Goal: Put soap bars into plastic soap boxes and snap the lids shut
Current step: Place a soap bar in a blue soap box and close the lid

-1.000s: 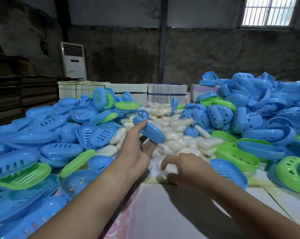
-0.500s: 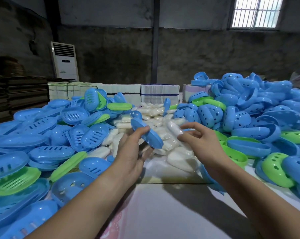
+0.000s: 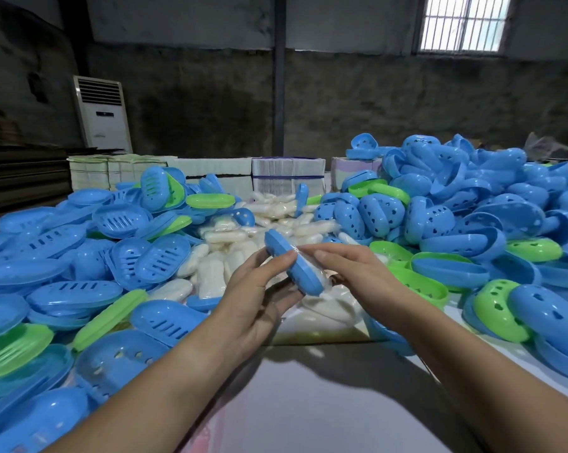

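My left hand (image 3: pixel 254 294) grips a blue plastic soap box half (image 3: pixel 292 268), tilted on edge above the table's middle. My right hand (image 3: pixel 351 269) holds a white wrapped soap bar (image 3: pixel 323 280) against the open side of that box half; most of the bar is hidden behind the blue plastic. A heap of wrapped white soap bars (image 3: pixel 230 253) lies just beyond my hands.
Blue and green slotted box trays (image 3: pixel 119 220) pile up on the left. Blue and green lids with heart holes (image 3: pixel 439 217) heap on the right. Stacked paper bundles (image 3: pixel 287 173) stand at the back, a white standing air conditioner (image 3: pixel 101 114) behind. White table top (image 3: pixel 308 403) lies near me.
My right hand picked a soap bar from the heap, lifted it, and brought it left against the box half. My left hand kept its grip on the blue box half throughout.
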{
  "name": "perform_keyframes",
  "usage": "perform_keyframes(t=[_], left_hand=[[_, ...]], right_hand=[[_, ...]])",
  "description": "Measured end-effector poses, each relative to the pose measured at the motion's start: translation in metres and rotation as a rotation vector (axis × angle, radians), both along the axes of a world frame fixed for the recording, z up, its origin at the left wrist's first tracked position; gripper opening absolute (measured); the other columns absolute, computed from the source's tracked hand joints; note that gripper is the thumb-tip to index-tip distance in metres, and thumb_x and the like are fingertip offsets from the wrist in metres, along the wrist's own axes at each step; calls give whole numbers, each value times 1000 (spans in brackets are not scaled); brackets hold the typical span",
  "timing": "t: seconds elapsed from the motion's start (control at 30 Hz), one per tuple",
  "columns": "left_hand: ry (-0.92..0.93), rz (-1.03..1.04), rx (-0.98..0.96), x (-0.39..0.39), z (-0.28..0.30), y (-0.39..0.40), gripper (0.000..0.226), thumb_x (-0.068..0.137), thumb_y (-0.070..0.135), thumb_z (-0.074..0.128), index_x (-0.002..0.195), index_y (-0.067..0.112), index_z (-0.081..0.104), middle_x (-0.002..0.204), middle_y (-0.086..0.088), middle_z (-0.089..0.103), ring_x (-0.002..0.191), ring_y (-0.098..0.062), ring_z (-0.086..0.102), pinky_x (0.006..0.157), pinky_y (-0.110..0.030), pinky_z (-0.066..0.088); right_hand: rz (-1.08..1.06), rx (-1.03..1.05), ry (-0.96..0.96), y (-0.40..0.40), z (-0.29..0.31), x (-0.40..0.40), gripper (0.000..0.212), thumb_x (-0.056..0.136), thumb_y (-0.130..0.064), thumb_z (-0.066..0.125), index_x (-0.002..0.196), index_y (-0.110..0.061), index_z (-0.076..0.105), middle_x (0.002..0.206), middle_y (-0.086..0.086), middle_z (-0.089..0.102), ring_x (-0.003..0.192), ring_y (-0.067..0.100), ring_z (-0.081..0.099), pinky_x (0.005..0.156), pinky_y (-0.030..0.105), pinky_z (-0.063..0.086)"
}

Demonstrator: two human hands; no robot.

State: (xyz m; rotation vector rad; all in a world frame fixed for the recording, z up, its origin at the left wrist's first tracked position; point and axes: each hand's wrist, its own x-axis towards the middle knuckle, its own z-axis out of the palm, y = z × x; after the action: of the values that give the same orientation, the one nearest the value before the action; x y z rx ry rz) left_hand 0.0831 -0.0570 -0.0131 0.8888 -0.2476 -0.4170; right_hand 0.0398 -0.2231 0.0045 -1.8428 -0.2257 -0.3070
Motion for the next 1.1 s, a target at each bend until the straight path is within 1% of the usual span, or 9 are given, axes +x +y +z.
perform_keyframes(t=[0.07,0.13,0.23,0.37,0.47,0.6,0.73,0.93,1.1], left_hand=[[56,2,-60,0,2,0,62,60,15,83,118,6,66,128,-20,69,106,-38,73,93,-50,59],[103,3,-122,2,3,1,62,59,12,83,118,4,66,131,-23,67,109,-44,71,97,-59,54],[137,-35,-197,5,2,3,52,62,11,82,112,5,68,124,-22,71,109,-47,69,90,-66,52],[126,-70,-225,7,0,6,61,65,18,82,123,9,65,125,-17,72,108,-45,70,83,-62,58],[120,-76,-254,8,3,8,65,66,21,81,127,11,63,123,-15,73,106,-40,72,71,-49,62],[99,-77,-266,9,5,10,58,70,24,77,125,13,63,123,-12,73,110,-36,71,77,-48,62],[98,-51,-254,9,6,11,47,69,18,78,113,12,65,115,-8,74,112,-39,70,75,-49,61],[112,-53,-208,3,8,7,30,66,16,77,94,14,66,116,-8,68,108,-36,72,68,-45,63],[139,-44,-213,3,6,6,29,64,15,79,91,14,68,108,-8,73,106,-36,73,68,-45,63]], right_hand=[[-129,-42,-62,-7,3,3,22,97,-18,58,106,-29,75,101,-16,75,92,1,67,73,12,47],[-491,-208,-106,-25,4,10,24,93,-15,59,106,-30,73,99,-11,74,82,9,64,66,17,47],[-940,-690,60,-62,-2,14,38,90,-17,53,126,-28,63,122,5,63,110,29,52,89,38,43],[-986,-984,360,-88,-8,14,44,90,-19,50,132,-30,53,133,7,49,127,35,38,101,51,31],[-962,-1017,413,-95,-10,13,43,88,-14,49,127,-28,58,128,5,56,121,32,50,101,51,31],[-969,-994,325,-97,-11,12,43,84,-13,58,123,-31,63,120,5,63,111,31,60,91,42,42],[-965,-932,112,-92,-10,15,54,80,-9,61,128,-34,60,118,5,62,110,30,59,84,39,44],[-963,-824,-59,-87,-8,17,46,80,-3,61,119,-28,67,102,1,56,104,30,52,73,34,35],[-909,-559,-295,-79,0,16,33,88,-2,59,113,-20,70,100,2,57,103,29,53,80,34,41]])
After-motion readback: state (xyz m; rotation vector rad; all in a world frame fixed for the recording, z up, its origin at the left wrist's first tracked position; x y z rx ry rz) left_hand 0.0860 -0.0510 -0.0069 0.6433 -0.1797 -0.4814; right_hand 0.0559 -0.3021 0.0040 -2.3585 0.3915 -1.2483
